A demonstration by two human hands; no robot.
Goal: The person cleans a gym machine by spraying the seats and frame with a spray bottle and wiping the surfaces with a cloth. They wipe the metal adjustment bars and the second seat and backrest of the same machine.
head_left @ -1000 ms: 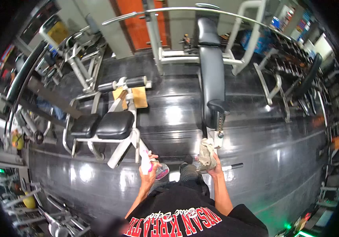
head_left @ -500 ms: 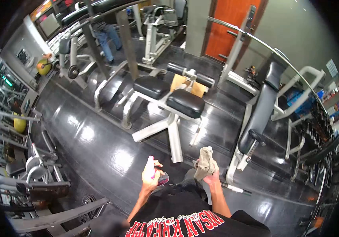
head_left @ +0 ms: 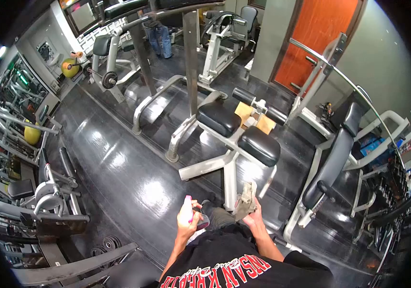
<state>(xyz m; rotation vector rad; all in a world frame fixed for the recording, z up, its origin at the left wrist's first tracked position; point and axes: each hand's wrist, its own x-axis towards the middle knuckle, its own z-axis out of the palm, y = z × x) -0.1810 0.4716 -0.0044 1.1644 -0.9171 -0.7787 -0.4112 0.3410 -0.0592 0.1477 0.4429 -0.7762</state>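
Left hand (head_left: 185, 222) grips a bottle (head_left: 188, 207), right hand (head_left: 254, 217) a rag (head_left: 246, 201); from afar I see glossy floor (head_left: 119, 206), a bench (head_left: 335, 158), an orange door (head_left: 318, 43).

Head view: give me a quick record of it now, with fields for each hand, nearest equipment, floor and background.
Left hand: holds a white-and-pink item
Right hand: holds a crumpled beige cloth
Nearest equipment: pale-framed bench with black pads
Floor: black, shiny, reflecting lights
Background: orange door; a person's jeans-clad legs
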